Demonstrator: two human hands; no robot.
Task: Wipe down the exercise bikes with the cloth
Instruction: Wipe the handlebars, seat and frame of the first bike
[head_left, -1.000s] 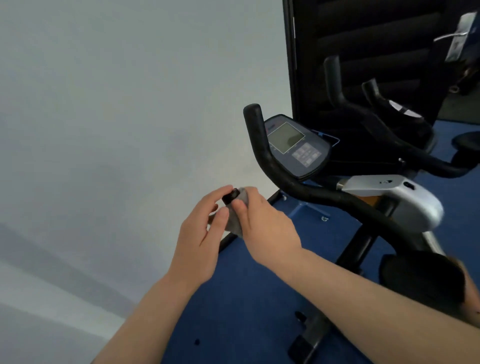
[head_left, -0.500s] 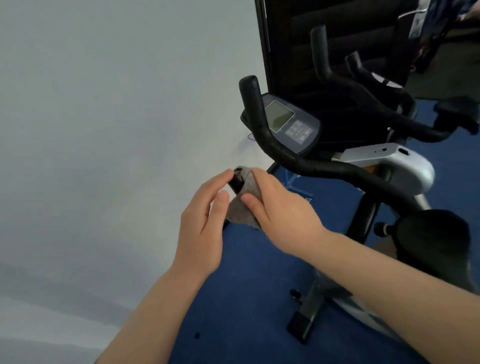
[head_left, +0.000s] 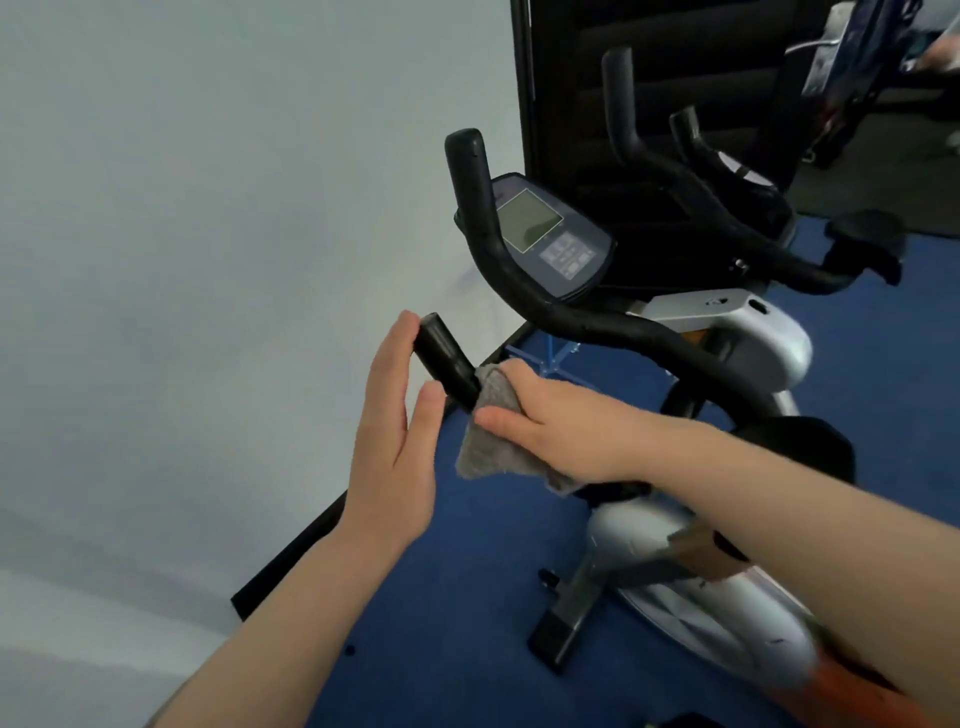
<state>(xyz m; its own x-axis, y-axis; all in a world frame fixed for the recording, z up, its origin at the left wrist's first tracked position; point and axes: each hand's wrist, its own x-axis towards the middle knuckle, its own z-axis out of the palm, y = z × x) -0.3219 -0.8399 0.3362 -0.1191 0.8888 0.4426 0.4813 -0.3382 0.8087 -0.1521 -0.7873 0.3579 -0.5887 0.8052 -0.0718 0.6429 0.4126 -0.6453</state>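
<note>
Right hand (head_left: 561, 426) around fuzzy grey cloth (head_left: 485, 441) on cylindrical black handlebar (head_left: 447, 358); left hand (head_left: 395, 431) flat-fingered.

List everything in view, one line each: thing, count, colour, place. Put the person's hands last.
near exercise bike: 1, silver and black, centre right on the floor
handlebar grip: 1, black, between the hands
console: 1, dark blue-grey with a pale screen, behind the far handlebar
far exercise bike: 1, black, upper right
cloth: 1, grey, wrapped on the grip
floor: 1, blue
wall: 1, white, left
left hand: 1, touching the grip's end
right hand: 1, holding the cloth
</note>
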